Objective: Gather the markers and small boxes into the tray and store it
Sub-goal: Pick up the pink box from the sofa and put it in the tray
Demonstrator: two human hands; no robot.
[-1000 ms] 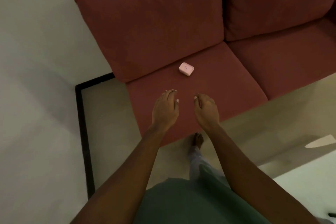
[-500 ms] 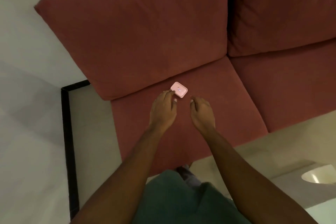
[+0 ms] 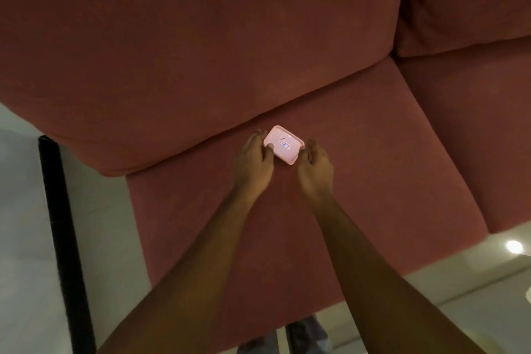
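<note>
A small pink tray lies on the red sofa's seat cushion, close to the back cushion. A tiny blue-and-white item rests inside it. My left hand grips the tray's left end, thumb on the rim. My right hand holds its right end, fingers curled around the edge. No markers are visible.
The big red back cushion rises just behind the tray. A second seat cushion lies to the right. A black frame edge runs down the left over a pale floor. A bright light reflection shows at the right.
I leaned in closer to the sofa. Both hands moved forward from the seat's middle and closed on the two ends of the pink tray.
</note>
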